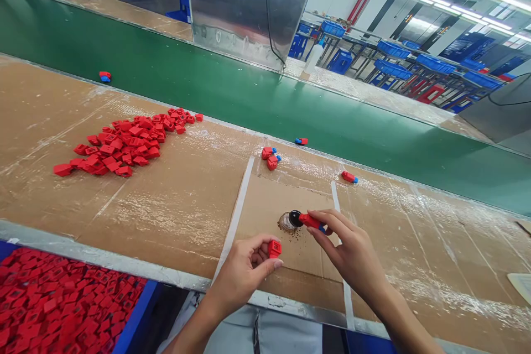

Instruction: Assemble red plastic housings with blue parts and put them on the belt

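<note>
My left hand pinches a small red plastic part between thumb and fingertips, above the brown cardboard sheet covering the bench. My right hand grips a red plastic piece with a round black end. That black end touches a small glossy ring with brown specks on the cardboard. Beyond my hands lie a few loose red-and-blue parts, and another sits off to the right. A large heap of red parts spreads over the cardboard on the left.
A green conveyor belt runs behind the bench, carrying a few small parts. At lower left, a blue-rimmed bin is full of red parts. A steel panel stands beyond the belt, with a white bottle and blue crates on racks farther away.
</note>
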Tool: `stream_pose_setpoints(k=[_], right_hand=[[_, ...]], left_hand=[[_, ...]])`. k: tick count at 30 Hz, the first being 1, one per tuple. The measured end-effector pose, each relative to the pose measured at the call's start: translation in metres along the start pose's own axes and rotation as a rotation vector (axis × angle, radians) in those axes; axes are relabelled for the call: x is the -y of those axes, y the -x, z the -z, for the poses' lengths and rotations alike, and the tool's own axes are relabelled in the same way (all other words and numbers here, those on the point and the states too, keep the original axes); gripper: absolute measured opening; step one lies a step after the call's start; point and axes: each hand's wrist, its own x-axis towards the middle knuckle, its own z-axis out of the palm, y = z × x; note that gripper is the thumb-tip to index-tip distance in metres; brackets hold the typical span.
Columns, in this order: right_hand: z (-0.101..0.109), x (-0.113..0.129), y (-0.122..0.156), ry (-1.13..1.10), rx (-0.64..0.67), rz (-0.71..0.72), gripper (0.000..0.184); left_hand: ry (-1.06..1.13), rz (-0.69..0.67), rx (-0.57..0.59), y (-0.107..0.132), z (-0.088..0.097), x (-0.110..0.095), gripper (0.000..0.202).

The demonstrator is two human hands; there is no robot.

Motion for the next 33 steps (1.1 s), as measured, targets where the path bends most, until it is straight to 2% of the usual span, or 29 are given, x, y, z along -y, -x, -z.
stream_pose_setpoints(k=[5, 10, 15, 23, 28, 33], right_hand=[[0.002, 0.018, 0.004, -0.145, 0.031, -0.042, 0.018], [-0.011, 0.035, 0.015, -0.243, 0.081, -0.013, 0.022], [-0.023, 0.034, 0.019, -0.275, 0.075, -0.022, 0.019], [-0.025, 0.035, 0.021, -0.281, 0.081, -0.017, 0.021], [-0.027, 0.034, 0.024, -0.284, 0.135, 0.015, 0.016], [-0.031, 0.036, 0.030, -0.258, 0.171, 0.026, 0.018]], left_hand=[[0.010, 0.007, 0.011, 0.000, 0.000, 0.002, 0.018], [0.003, -0.007, 0.036, 0.000, 0.001, -0.001, 0.023], [0.038, 0.014, 0.054, -0.001, 0.001, 0.001, 0.030], [0.040, -0.016, 0.051, 0.000, -0.001, -0.001, 0.029], [-0.025, -0.018, 0.069, 0.001, 0.001, -0.005, 0.022], [-0.116, 0.030, 0.134, 0.000, 0.005, -0.006, 0.017]])
